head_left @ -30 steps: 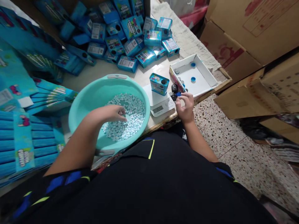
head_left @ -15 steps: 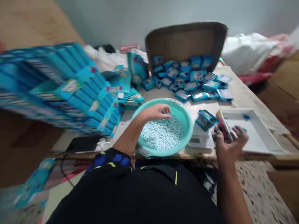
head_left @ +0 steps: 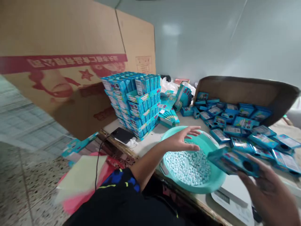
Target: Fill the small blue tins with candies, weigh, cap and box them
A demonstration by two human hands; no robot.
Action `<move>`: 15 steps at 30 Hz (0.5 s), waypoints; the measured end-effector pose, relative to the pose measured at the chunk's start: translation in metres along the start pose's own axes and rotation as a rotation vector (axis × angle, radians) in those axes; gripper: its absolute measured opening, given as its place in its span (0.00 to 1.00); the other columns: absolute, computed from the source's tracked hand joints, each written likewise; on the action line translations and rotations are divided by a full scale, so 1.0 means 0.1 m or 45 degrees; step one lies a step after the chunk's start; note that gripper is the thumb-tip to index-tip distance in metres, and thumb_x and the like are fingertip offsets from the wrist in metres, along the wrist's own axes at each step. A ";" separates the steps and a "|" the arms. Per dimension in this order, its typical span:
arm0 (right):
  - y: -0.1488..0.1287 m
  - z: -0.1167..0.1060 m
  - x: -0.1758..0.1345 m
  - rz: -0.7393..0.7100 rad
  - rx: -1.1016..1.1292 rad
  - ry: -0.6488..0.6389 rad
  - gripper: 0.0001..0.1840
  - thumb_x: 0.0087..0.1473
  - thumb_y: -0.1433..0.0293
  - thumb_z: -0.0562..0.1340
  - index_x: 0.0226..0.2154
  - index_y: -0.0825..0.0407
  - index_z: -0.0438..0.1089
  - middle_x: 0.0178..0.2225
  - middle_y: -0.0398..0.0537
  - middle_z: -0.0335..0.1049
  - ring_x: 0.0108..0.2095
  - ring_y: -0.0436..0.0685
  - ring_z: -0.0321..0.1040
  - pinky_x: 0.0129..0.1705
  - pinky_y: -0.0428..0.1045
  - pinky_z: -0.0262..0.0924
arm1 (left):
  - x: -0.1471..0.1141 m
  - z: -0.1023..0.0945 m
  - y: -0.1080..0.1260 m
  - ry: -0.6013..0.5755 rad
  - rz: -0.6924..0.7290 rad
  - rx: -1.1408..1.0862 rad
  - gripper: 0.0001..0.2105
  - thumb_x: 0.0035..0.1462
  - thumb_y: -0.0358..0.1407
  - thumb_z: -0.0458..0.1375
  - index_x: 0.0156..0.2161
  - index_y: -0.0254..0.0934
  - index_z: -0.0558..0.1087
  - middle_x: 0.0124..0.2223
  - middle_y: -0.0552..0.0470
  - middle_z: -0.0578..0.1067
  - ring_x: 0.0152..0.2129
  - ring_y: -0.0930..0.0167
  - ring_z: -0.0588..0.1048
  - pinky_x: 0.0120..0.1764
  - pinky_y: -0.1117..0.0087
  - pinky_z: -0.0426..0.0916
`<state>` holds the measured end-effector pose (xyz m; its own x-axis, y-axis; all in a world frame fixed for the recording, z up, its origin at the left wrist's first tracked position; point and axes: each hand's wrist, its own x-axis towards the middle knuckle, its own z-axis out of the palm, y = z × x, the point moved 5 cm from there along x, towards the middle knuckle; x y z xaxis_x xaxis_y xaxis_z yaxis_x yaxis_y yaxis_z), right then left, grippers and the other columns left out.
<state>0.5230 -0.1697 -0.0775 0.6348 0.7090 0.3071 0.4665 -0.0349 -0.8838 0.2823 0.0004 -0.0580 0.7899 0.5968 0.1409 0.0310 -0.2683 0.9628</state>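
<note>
My left hand (head_left: 184, 139) hovers over a turquoise basin (head_left: 218, 180), its fingers apart and nothing in them. Inside the basin lie many small pale-blue and white candies (head_left: 188, 168). My right hand (head_left: 268, 185) grips a small blue printed box (head_left: 235, 161) by its right end. This box is held tilted above the basin's right rim and the white digital scale (head_left: 235, 196). Behind it spreads a heap of similar blue boxes (head_left: 243, 122).
Stacked trays of blue boxes (head_left: 138, 105) stand left of the basin, before a large cardboard carton (head_left: 70, 62). A black phone (head_left: 122, 135) with a cable lies near the table edge. Flat blue cartons (head_left: 168, 116) sit behind the basin; a cardboard flap (head_left: 249, 89) backs the heap.
The view has swung left. My right hand has gone from reaching beside the white tray to holding a blue box near the basin. My left hand's fingers have spread.
</note>
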 end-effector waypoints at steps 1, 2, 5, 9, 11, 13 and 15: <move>-0.13 0.14 0.03 -0.118 0.061 -0.183 0.28 0.37 0.47 0.72 0.45 0.31 0.81 0.43 0.54 0.84 0.44 0.74 0.82 0.48 0.67 0.79 | -0.01 0.05 -0.01 -0.140 -0.032 -0.112 0.57 0.44 0.54 0.76 0.75 0.50 0.53 0.73 0.38 0.63 0.70 0.55 0.63 0.67 0.52 0.62; -0.24 0.29 0.03 -0.236 0.125 -0.373 0.26 0.38 0.49 0.74 0.44 0.33 0.82 0.43 0.52 0.84 0.43 0.73 0.83 0.45 0.66 0.80 | -0.03 0.12 -0.02 -0.318 -0.084 -0.207 0.65 0.39 0.55 0.77 0.77 0.47 0.47 0.75 0.37 0.59 0.72 0.54 0.59 0.68 0.52 0.61; -0.47 0.66 -0.02 -0.503 0.328 -0.714 0.24 0.45 0.55 0.74 0.48 0.37 0.82 0.46 0.51 0.84 0.46 0.69 0.83 0.44 0.61 0.82 | -0.15 0.24 -0.04 -0.720 -0.223 -0.327 0.78 0.24 0.57 0.78 0.78 0.40 0.42 0.75 0.37 0.58 0.73 0.50 0.56 0.69 0.52 0.59; -0.68 0.93 -0.12 -0.676 0.444 -0.696 0.23 0.52 0.58 0.72 0.51 0.36 0.81 0.50 0.50 0.83 0.50 0.69 0.82 0.47 0.60 0.82 | -0.36 0.13 -0.01 -0.606 -0.138 -0.170 0.69 0.17 0.53 0.78 0.73 0.57 0.59 0.67 0.51 0.71 0.68 0.51 0.67 0.62 0.57 0.66; -0.77 1.03 -0.20 -0.707 0.422 -0.610 0.19 0.55 0.60 0.70 0.51 0.34 0.80 0.50 0.48 0.83 0.50 0.69 0.82 0.48 0.63 0.81 | -0.49 0.01 0.03 -0.408 -0.063 0.002 0.61 0.20 0.55 0.76 0.69 0.61 0.65 0.61 0.52 0.76 0.63 0.49 0.72 0.60 0.56 0.68; -0.80 1.12 -0.30 -0.728 0.412 -0.497 0.16 0.59 0.63 0.66 0.49 0.33 0.79 0.50 0.46 0.83 0.51 0.68 0.81 0.51 0.66 0.79 | -0.65 -0.17 0.10 -0.182 -0.001 0.204 0.52 0.26 0.58 0.73 0.64 0.57 0.72 0.56 0.50 0.79 0.56 0.48 0.77 0.59 0.54 0.70; -0.76 1.21 -0.39 -0.731 0.399 -0.364 0.14 0.62 0.64 0.62 0.47 0.34 0.79 0.52 0.47 0.82 0.53 0.68 0.79 0.53 0.68 0.77 | -0.80 -0.40 0.23 0.041 0.018 0.426 0.46 0.29 0.58 0.71 0.60 0.52 0.74 0.53 0.46 0.79 0.51 0.49 0.78 0.57 0.53 0.73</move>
<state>0.3881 -0.1097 -0.0656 0.1358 0.7131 0.6877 0.4524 0.5729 -0.6834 0.1955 -0.0231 -0.0378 0.7718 0.6138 0.1659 0.2242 -0.5069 0.8323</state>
